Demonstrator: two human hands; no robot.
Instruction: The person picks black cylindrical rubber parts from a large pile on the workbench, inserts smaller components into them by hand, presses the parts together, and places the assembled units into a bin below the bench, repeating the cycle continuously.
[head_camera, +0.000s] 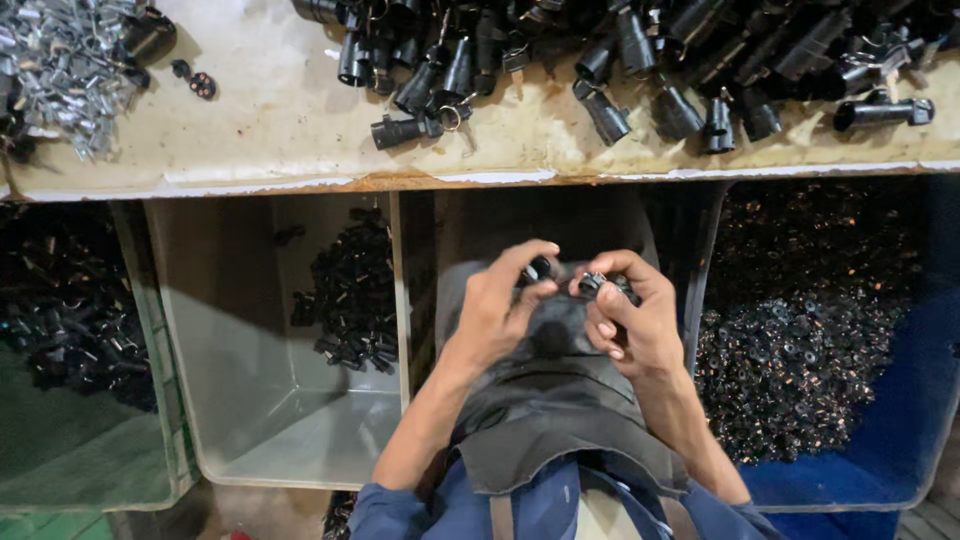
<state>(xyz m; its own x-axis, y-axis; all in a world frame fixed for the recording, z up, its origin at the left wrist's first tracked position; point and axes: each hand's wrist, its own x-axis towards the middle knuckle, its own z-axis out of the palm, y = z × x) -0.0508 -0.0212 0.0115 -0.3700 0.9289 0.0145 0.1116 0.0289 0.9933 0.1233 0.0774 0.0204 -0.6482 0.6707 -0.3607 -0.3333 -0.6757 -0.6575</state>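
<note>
My left hand (497, 305) pinches a small black plastic piece (538, 268) between thumb and forefinger, and my right hand (628, 318) grips another small black part (596, 284) at its fingertips; the two pieces sit just beside each other, nearly touching, over my lap. Both sets of fingers are clenched around their parts, held above a dark grey cloth (560, 400) draped across my knees

Ahead of me runs the worn edge of the desk (300, 120), its pale top stained and chipped. A heap of black tube-shaped parts (620, 50) spreads across its far side, some with small metal rings, and a pile of shiny silver metal bits (65, 55) lies at the left corner

Below the desk edge, bins hem me in: a grey tub (260, 420) on my left holding a clump of black pieces with much bare floor, a green crate (80, 470) further left, and a blue tub (900, 400) on my right filled with small dark glinting rings
</note>
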